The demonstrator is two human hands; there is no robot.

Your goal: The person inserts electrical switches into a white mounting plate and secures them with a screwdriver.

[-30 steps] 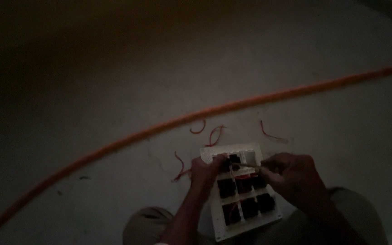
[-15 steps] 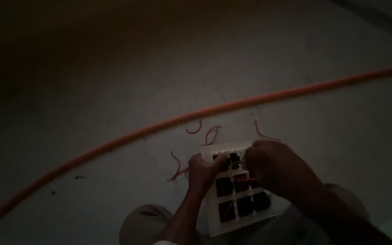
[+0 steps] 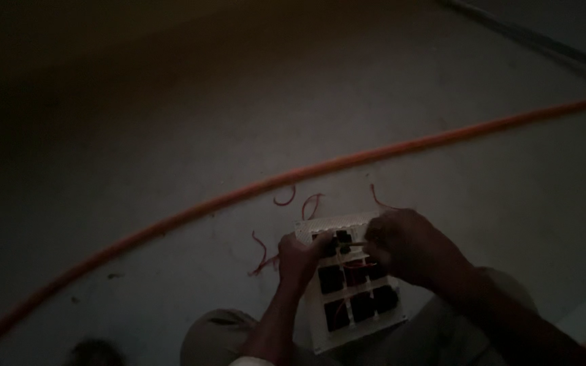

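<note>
A white switch plate point(image 3: 347, 318) with several dark modules on its back rests over my knees, seen in dim light. My left hand point(image 3: 300, 261) grips its upper left edge. My right hand point(image 3: 408, 251) is closed over the upper right part, holding a thin tool or wire end point(image 3: 355, 242) against a module near the top. Short red wires run between the modules.
A long orange conduit point(image 3: 347, 163) curves across the grey concrete floor from lower left to upper right. Several short red wire pieces point(image 3: 286, 200) lie on the floor beyond the plate. A dark pipe runs along the top right corner.
My right hand has shifted from the plate's right edge inward over its upper part. The view has tilted slightly; the plate stays on my knees.
</note>
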